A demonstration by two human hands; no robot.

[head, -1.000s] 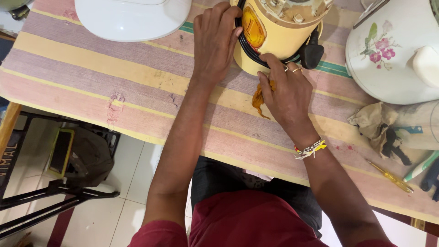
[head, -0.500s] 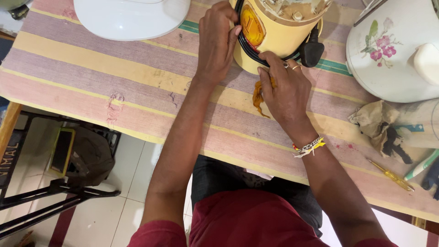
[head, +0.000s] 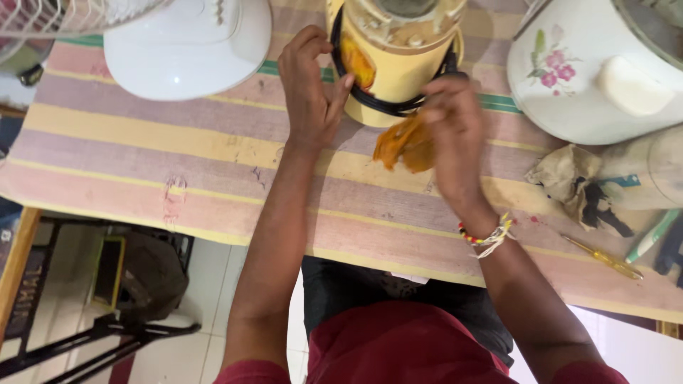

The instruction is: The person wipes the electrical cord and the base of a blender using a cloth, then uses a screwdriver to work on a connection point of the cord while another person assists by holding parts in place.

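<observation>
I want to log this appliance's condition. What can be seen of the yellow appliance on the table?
The yellow appliance looks like pale plastic, roughly cylindrical, upright on the striped tablecloth at the far edge. Its top looks grimy. A black cord is wrapped around its body. The left hand touches its side; the right hand, blurred, holds an orange cloth at its base.

Two hands [head: 311, 92], one yellow appliance [head: 398, 57]

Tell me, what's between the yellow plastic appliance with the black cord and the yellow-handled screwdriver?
In the head view, the right hand holding an orange cloth lies between the yellow appliance and the screwdriver, then bare striped tablecloth.
</observation>
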